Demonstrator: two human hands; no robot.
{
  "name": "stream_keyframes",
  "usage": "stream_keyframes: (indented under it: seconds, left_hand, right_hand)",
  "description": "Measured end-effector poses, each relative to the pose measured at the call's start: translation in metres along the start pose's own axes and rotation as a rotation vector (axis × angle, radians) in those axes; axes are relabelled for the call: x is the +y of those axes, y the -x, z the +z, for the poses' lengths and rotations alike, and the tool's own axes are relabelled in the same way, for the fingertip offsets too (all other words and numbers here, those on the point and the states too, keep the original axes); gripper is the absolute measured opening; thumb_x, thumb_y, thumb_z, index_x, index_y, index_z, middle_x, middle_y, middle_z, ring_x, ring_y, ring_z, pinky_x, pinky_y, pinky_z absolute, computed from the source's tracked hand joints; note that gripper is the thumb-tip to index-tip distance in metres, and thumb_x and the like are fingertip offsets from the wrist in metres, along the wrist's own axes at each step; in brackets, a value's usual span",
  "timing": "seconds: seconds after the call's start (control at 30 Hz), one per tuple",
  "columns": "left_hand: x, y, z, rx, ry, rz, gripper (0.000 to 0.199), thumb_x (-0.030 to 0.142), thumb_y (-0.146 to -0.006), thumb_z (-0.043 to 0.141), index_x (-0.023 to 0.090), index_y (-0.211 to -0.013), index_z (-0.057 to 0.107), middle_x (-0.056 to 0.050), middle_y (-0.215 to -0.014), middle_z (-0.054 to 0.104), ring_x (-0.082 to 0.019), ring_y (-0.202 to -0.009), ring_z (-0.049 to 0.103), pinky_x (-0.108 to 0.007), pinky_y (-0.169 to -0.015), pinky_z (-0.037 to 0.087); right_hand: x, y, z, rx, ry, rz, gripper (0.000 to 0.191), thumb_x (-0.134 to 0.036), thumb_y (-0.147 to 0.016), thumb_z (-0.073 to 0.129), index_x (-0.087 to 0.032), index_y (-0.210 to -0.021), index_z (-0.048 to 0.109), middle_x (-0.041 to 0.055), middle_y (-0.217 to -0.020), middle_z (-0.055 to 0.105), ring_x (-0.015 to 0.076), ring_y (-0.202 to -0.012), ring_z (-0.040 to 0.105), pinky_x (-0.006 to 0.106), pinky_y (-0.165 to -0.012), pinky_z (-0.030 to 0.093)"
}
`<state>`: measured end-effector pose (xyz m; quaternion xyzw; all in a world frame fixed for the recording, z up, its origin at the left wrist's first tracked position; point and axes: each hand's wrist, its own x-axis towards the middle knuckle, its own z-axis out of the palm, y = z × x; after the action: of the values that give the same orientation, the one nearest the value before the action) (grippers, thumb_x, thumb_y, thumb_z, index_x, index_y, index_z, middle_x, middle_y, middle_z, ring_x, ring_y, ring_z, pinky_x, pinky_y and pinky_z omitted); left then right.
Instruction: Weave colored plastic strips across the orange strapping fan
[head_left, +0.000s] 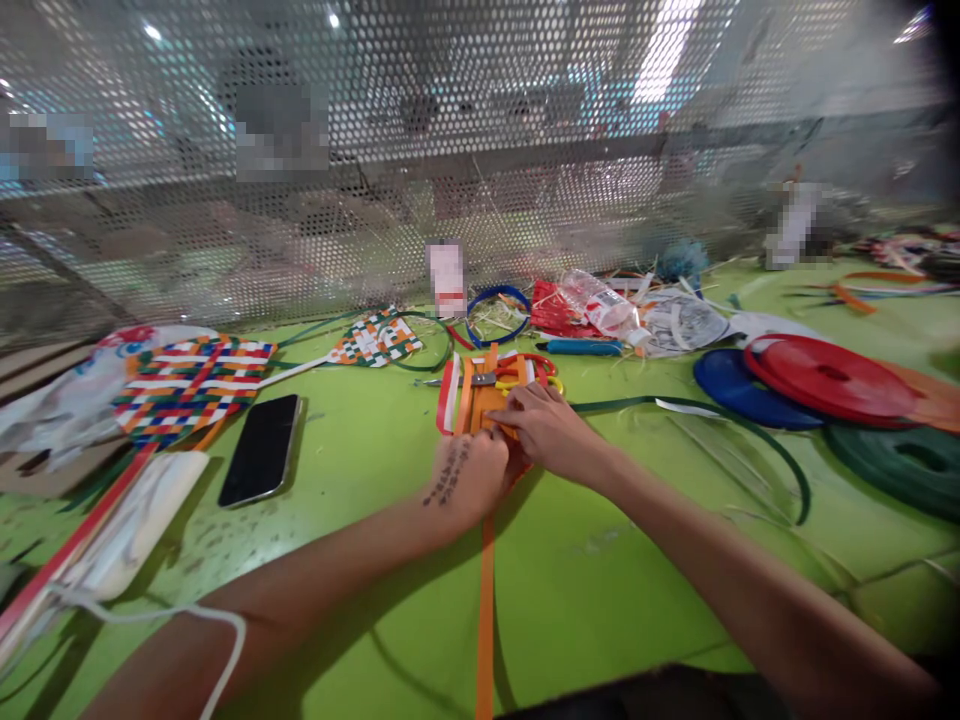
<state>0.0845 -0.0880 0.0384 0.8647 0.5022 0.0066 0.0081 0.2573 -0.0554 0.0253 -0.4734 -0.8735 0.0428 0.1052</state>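
Observation:
A small woven piece of orange, white and red strips [466, 392] lies at the middle of the green table. My left hand [474, 470], with dark writing on its back, is closed at the near edge of this piece, its fingertips partly hidden. My right hand [541, 425] is bent over the right side, fingers pressed together on the orange strips. One long orange strip [487, 610] runs from under the hands toward me. Scissors with red and yellow handles [553, 382] lie just behind, partly covered by the piece.
A phone [261, 450] and a woven multicoloured fan [199, 388] are on the left. Strip rolls in red [832, 375], blue [739, 390] and green [892, 465] lie right. A plastic bottle [604, 305] and blue cutter [581, 347] sit behind, before a perforated metal screen [360, 200].

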Motion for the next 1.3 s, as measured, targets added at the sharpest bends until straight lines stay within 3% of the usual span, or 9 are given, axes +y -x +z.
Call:
stream_keyframes:
  seconds: [0.1, 0.23, 0.97, 1.3]
  left_hand:
    - [-0.003, 0.002, -0.006, -0.007, -0.051, -0.017, 0.028, 0.023, -0.105, 0.045, 0.014, -0.113, 0.070, -0.010, -0.092, 0.076, -0.026, -0.079, 0.075, -0.033, -0.067, 0.052]
    - [-0.005, 0.003, -0.005, -0.010, -0.123, -0.052, 0.035, 0.002, -0.098, 0.041, 0.012, -0.110, 0.072, -0.012, -0.095, 0.075, -0.025, -0.084, 0.074, -0.031, -0.068, 0.053]
    - [-0.003, 0.003, 0.013, 0.066, -0.180, -0.035, 0.033, 0.000, -0.097, 0.042, 0.010, -0.112, 0.070, -0.014, -0.095, 0.074, -0.024, -0.081, 0.070, -0.030, -0.065, 0.046]
    - [-0.004, 0.005, 0.006, 0.053, -0.100, -0.033, 0.033, -0.001, -0.097, 0.040, 0.009, -0.111, 0.069, -0.014, -0.095, 0.072, -0.025, -0.084, 0.071, -0.031, -0.066, 0.047]
  right_hand:
    - [0.000, 0.000, 0.002, 0.020, 0.009, -0.004, 0.047, -0.011, -0.096, 0.050, -0.029, -0.133, 0.072, 0.0110, -0.113, 0.063, 0.0273, -0.110, 0.052, 0.040, -0.096, 0.034]
    - [0.001, 0.000, 0.003, 0.030, 0.010, -0.008, 0.045, -0.011, -0.096, 0.052, -0.030, -0.132, 0.072, 0.0102, -0.112, 0.063, 0.0269, -0.109, 0.052, 0.040, -0.095, 0.032]
    - [-0.001, 0.002, 0.002, 0.030, 0.058, -0.020, 0.038, -0.016, -0.101, 0.050, -0.026, -0.130, 0.072, 0.0115, -0.117, 0.065, 0.0278, -0.112, 0.052, 0.041, -0.097, 0.034]
    - [-0.002, 0.001, 0.000, 0.013, 0.059, -0.012, 0.038, -0.014, -0.098, 0.053, -0.026, -0.127, 0.074, 0.0107, -0.114, 0.065, 0.0270, -0.109, 0.053, 0.040, -0.095, 0.034]
